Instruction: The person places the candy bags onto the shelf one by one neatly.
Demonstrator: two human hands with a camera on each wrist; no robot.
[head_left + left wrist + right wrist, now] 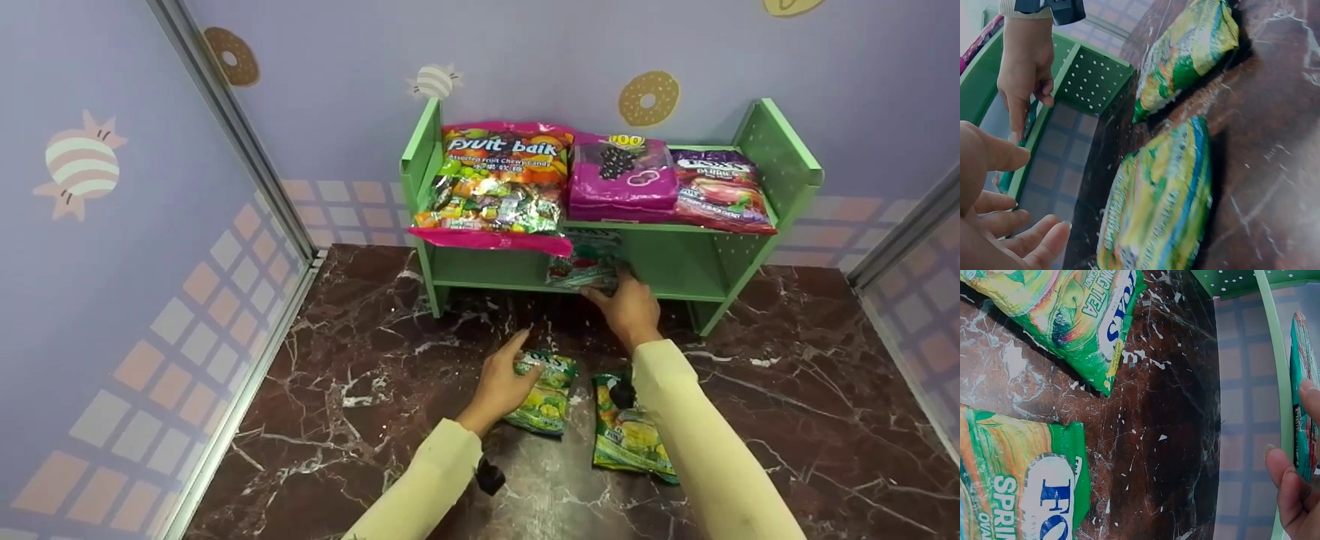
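On the lower shelf of the green rack (499, 274), a green candy bag (583, 262) lies beneath the upper bags. My right hand (634, 307) touches its right and near edges; in the right wrist view a finger (1307, 386) rests on the bag (1300, 405) and the thumb is near the shelf edge. My left hand (504, 382) hovers with fingers spread, holding nothing, by a green and yellow candy bag (546, 405) on the floor. A second such bag (634, 442) lies to the right, partly hidden by my right sleeve.
Across the upper shelf stand a large fruit candy bag (502, 180), a purple grape bag (622, 180) and a berry candy bag (720, 187). The dark marbled floor (360, 390) spreads around. Patterned walls rise at the left (90, 300), back and right.
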